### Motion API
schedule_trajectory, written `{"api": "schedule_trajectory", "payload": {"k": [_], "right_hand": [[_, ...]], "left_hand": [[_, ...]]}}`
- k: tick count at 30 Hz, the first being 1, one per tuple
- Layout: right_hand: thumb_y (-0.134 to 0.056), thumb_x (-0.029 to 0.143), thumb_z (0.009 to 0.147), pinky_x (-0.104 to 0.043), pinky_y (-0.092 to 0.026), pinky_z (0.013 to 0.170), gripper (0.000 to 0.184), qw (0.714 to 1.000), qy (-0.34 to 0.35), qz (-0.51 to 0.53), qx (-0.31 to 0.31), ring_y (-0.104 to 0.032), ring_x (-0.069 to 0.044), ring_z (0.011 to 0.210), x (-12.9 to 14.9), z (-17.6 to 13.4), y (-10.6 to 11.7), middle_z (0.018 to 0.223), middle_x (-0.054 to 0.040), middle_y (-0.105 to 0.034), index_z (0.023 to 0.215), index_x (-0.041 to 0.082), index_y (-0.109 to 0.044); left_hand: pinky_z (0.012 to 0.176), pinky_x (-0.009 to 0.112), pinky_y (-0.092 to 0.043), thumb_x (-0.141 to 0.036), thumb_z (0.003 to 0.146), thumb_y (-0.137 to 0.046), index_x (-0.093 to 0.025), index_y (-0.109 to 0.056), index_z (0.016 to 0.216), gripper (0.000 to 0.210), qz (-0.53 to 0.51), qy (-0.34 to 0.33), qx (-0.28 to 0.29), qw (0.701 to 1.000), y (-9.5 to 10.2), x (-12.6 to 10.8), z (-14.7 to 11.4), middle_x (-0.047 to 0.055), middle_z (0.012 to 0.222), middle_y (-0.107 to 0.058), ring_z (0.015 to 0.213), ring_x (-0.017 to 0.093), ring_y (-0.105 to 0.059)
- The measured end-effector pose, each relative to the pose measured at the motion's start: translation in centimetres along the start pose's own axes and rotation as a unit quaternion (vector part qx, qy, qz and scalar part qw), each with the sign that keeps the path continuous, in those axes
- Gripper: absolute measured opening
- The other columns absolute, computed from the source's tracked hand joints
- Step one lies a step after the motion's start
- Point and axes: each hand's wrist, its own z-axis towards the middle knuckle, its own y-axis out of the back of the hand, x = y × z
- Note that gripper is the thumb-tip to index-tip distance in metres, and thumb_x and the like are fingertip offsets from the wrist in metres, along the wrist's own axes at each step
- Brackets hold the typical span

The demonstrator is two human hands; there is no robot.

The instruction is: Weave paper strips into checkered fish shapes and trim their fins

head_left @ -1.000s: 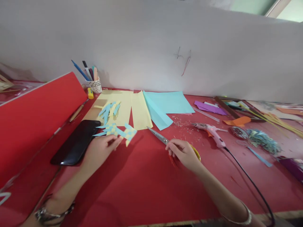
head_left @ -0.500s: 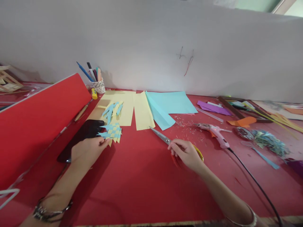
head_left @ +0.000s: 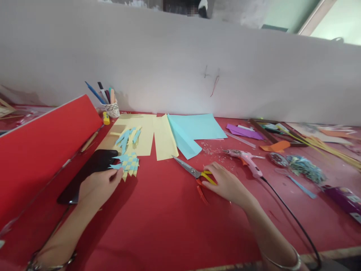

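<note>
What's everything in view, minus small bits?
scissors: 1, red/yellow handles, centre
woven paper: 1, blue/yellow, left
paper strips: several, blue/yellow, left
card: count unclear, yellow, back
sheet: count unclear, blue, back
phone: 1, black, left
pen cup: 1, white, left
panel: 1, red, left
glue gun: 1, pink, right
cut paper: several, purple and orange, right
frame: 1, brown, right
long strips: several, yellow, right
fibre bundle: 1, blue/green, right
object: 1, purple, right
table: 1, red, beneath
wall: 1, grey, back
left hand: 1, at woven paper
right hand: 1, at scissors
</note>
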Motion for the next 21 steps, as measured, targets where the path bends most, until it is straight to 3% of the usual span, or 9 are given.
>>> {"api": "schedule_trajectory", "payload": {"k": [4,8,16,21], "right_hand": [[-0.044,0.019,0.077,-0.026,-0.038,0.068,0.019,0.999,-0.012,-0.020,0.028,-0.054,-0.019,0.086,0.1,-0.3,0.2,0.095,-0.0073,-0.053,0.094,0.017,-0.054],[-0.042,0.019,0.078,-0.023,-0.034,0.062,0.018,0.999,-0.012,-0.021,0.035,-0.054,-0.016,0.080,0.0,0.0,0.3,0.096,-0.0062,-0.052,0.093,0.018,-0.053],[-0.047,0.023,0.065,-0.023,-0.018,0.049,0.005,0.997,-0.045,-0.055,0.018,-0.038,-0.010,0.052,0.7,0.4,0.5,0.062,0.0017,-0.046,0.064,0.019,-0.044],[-0.046,0.021,0.061,-0.022,-0.018,0.049,0.005,0.998,-0.030,-0.046,0.019,-0.033,-0.009,0.050,1.1,0.2,0.6,0.056,0.0037,-0.043,0.058,0.019,-0.042]], "left_hand": [[0.050,0.021,-0.030,-0.038,0.082,-0.034,-0.022,-0.065,0.071,0.036,-0.012,-0.005,0.006,1.000,-0.1,-0.2,0.0,0.008,0.073,-0.065,0.064,0.019,-0.055],[0.051,0.021,-0.031,-0.037,0.083,-0.031,-0.022,-0.064,0.076,0.037,-0.022,-0.025,0.009,0.999,0.0,-0.5,-0.4,0.008,0.074,-0.064,0.065,0.020,-0.055],[0.051,0.021,-0.031,-0.035,0.082,-0.029,-0.020,-0.061,0.072,0.037,-0.070,-0.076,-0.021,0.994,-0.2,-0.4,-0.8,0.008,0.071,-0.063,0.063,0.019,-0.054],[0.054,0.021,-0.032,-0.035,0.081,-0.030,-0.019,-0.060,0.070,0.036,-0.113,-0.130,-0.025,0.985,-1.0,0.2,-0.7,0.007,0.073,-0.064,0.066,0.018,-0.055]]}}
